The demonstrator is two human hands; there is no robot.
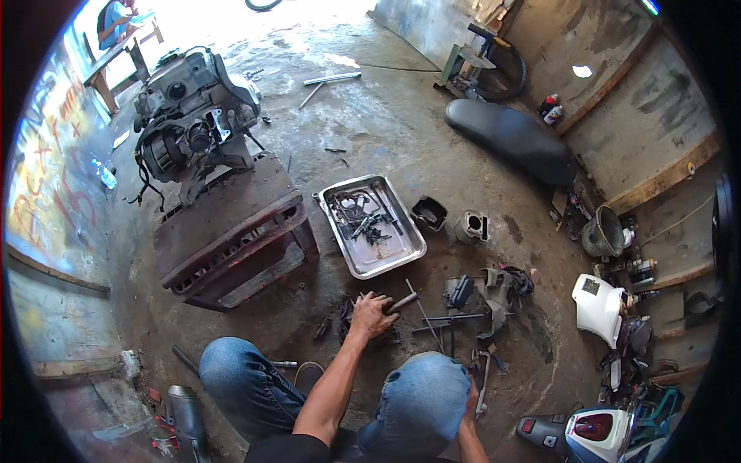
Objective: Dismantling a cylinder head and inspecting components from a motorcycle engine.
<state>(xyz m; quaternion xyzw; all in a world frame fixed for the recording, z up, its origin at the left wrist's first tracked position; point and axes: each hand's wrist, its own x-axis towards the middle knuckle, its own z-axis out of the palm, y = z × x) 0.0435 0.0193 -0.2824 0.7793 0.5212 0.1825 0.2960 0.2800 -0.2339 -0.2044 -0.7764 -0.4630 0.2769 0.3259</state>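
Observation:
My left hand (371,316) reaches down between my knees with its fingers curled round a short brown-grey bar (402,302) that sticks out to the right. Dark parts lie on the floor around and below that hand; their kind is hard to make out. Beyond it stands a shiny metal tray (390,262) holding small dark parts and bolts. My right hand (469,401) hangs on the outer side of my right knee, which hides most of it. Close to that hand, several metal hand tools (484,382) lie on the floor. A thin rod (425,316) slants up right of the left hand.
An engine (197,116) rests on an upturned dark crate (231,255) at the left. An engine cylinder (472,227) and a black part (428,213) stand right of the tray. Farther right are a motorcycle seat (509,135), a bucket (603,234) and a white fairing (598,309).

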